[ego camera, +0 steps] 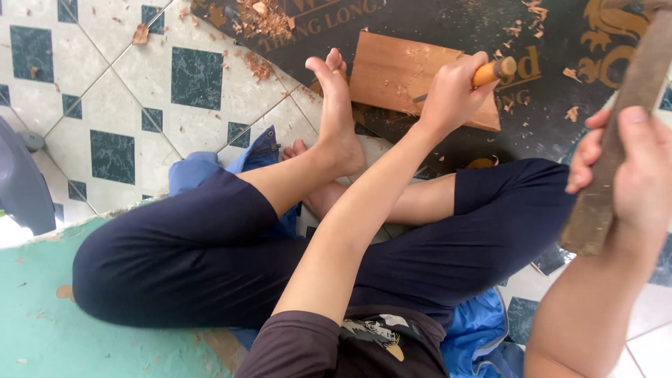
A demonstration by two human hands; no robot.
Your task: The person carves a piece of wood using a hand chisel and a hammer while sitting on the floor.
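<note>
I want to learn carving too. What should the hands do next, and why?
Probably bring the mallet down onto the chisel handle. The left hand holds the chisel with its tip on the board, and the right hand holds the mallet raised, apart from it. Shavings lie around, so wood is already being cut.

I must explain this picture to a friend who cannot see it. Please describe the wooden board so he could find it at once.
Start at the dark printed mat lying on the tiled floor at the top. On it, just right of the raised bare foot, lies the wooden board, under the chisel in the left hand. It is the only flat, reddish-brown slab there; everything around it is loose shavings.
</note>
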